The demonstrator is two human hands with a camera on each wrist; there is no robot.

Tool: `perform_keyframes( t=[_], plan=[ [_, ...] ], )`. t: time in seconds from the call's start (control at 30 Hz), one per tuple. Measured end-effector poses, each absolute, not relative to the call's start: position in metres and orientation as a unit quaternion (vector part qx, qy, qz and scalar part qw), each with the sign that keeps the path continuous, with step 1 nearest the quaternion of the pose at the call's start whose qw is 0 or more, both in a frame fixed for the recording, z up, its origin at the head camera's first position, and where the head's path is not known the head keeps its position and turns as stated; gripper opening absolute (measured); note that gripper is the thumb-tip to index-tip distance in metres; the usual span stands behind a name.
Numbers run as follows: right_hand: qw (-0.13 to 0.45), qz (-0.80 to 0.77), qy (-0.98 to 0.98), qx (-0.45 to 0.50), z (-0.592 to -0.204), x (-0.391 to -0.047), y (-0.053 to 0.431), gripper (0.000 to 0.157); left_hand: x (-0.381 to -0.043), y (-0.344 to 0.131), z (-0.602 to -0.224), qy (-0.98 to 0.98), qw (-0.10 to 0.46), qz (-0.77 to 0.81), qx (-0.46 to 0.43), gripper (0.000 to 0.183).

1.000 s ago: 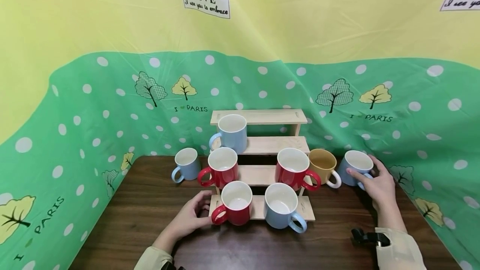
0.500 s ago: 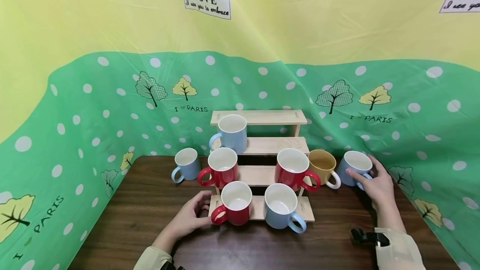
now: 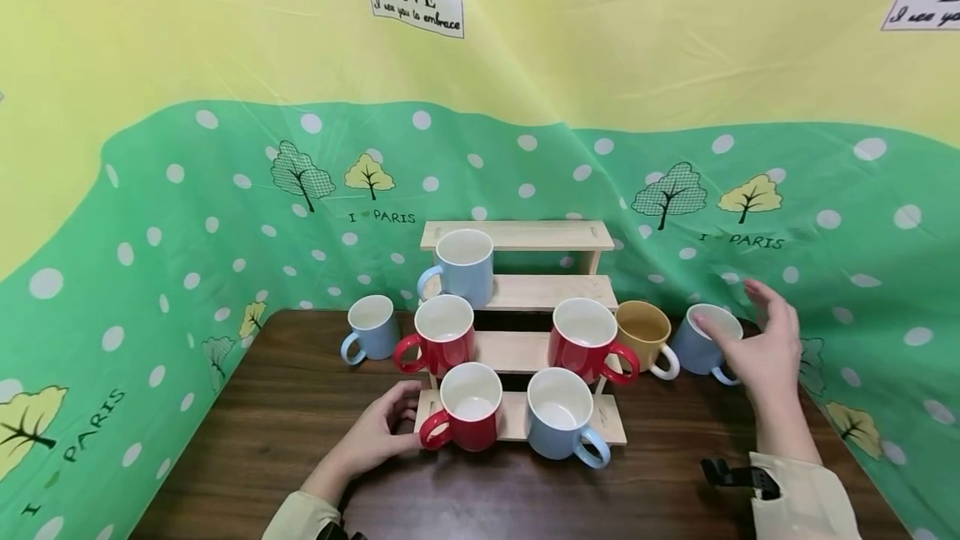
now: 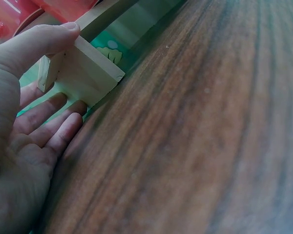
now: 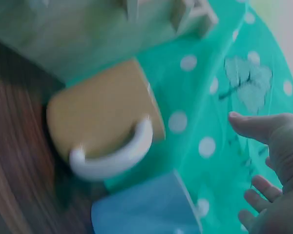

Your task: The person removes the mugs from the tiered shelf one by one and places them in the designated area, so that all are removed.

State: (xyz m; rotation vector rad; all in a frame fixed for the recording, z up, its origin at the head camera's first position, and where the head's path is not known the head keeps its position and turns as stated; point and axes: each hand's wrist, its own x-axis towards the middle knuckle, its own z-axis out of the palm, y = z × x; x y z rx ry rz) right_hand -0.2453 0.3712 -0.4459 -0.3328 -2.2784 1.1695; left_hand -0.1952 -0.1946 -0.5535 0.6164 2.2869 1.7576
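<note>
My left hand (image 3: 377, 433) holds the left end of the lowest step of a wooden tiered shelf (image 3: 517, 233). In the left wrist view, the thumb (image 4: 49, 40) lies along the board's edge and the fingers curl below by the side panel (image 4: 85, 73). Close by on that step stands a red mug (image 3: 472, 419) with its handle to the left. Over at the right, my right hand (image 3: 761, 348) hovers with spread fingers just above and beside a light blue mug (image 3: 697, 350), holding nothing. A tan mug (image 5: 102, 107) with a white handle stands left of that blue mug.
The lowest step also bears a light blue mug (image 3: 558, 423). Two red mugs (image 3: 444, 344) stand one step up, and a light blue mug (image 3: 465, 269) higher. Left of the shelf, another light blue mug (image 3: 375, 332) stands on the dark wooden table (image 3: 277, 407). A green-and-yellow cloth (image 3: 517, 165) hangs behind.
My right hand has let go of the light blue mug at the right and lifted up, fingers spreading. The mug stays in place. My left hand keeps its hold on the shelf.
</note>
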Motion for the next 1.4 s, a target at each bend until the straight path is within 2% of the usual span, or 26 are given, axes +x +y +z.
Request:
perform_keyframes(
  t=[0.2,0.37,0.6,0.77,1.03,1.2,1.4],
  plan=[
    [0.265,0.477,-0.838,-0.033,-0.44,-0.237,0.343,0.072,-0.195,-0.196,-0.553,0.774,0.098,0.59,0.208,0.071],
    [0.246,0.507,-0.824,0.059,-0.454,-0.227,0.324,0.056,-0.195,-0.196,-0.552,0.771,0.1,0.593,0.21,0.071],
    [0.209,0.501,-0.837,0.069,-0.483,-0.208,0.305,0.048,-0.194,-0.199,-0.555,0.775,0.095,0.589,0.208,0.072],
    [0.168,0.51,-0.837,0.104,-0.494,-0.193,0.295,0.051,-0.194,-0.197,-0.558,0.763,0.104,0.6,0.218,0.07],
    [-0.011,0.556,-0.822,0.122,-0.496,-0.177,0.288,0.078,-0.198,-0.194,-0.553,0.769,0.097,0.595,0.213,0.069],
    [-0.029,0.553,-0.827,0.097,-0.504,-0.176,0.284,0.091,-0.198,-0.192,-0.552,0.763,0.099,0.599,0.221,0.069],
    [-0.031,0.541,-0.832,0.119,-0.521,-0.176,0.279,0.092,-0.196,-0.195,-0.556,0.769,0.091,0.594,0.217,0.072]
  ],
)
